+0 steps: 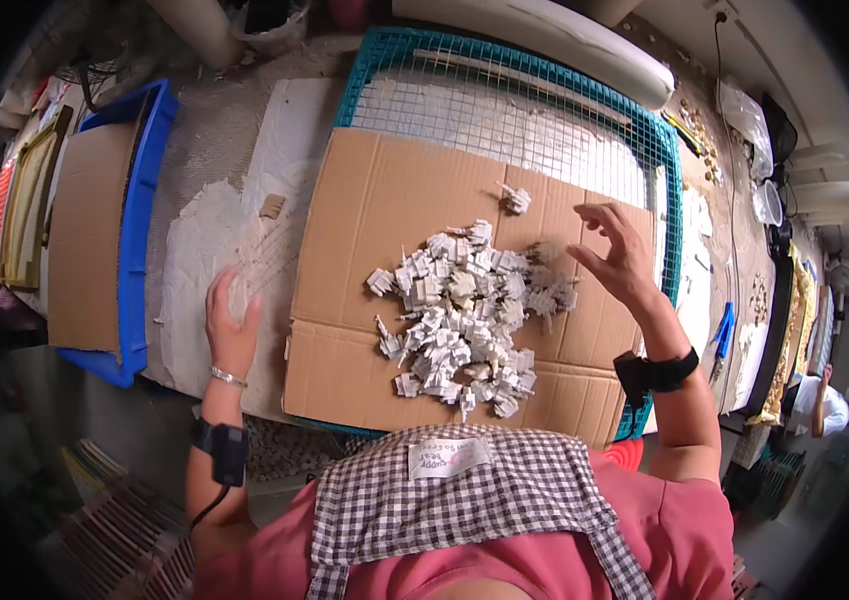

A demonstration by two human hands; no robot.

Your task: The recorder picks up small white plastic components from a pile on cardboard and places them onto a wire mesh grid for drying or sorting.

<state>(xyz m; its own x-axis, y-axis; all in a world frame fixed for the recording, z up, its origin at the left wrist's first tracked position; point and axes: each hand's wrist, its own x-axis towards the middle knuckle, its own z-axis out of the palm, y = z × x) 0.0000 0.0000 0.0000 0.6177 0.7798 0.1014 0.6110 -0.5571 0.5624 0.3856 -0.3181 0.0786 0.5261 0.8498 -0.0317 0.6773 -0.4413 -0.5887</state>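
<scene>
A heap of small white angular pieces (459, 310) lies on a flat sheet of brown cardboard (344, 240) in front of me; their exact kind is too small to make out. One single white piece (516, 200) sits apart, beyond the heap. To the right of it my right hand (619, 250) is raised over the cardboard, fingers curved and apart, holding nothing. My left hand (232, 320) hovers left of the cardboard's edge, near the whitish table surface, with thumb and fingers apart and nothing in them.
Under the cardboard is a teal wire-mesh crate (504, 90). A blue tray (144, 200) with a cardboard sheet stands at the left. A small brown scrap (271, 206) lies on the table. Behind the crate is a white roll (584, 50); blue-handled pliers (724, 330) lie at the right. Another person (824, 400) is farther right.
</scene>
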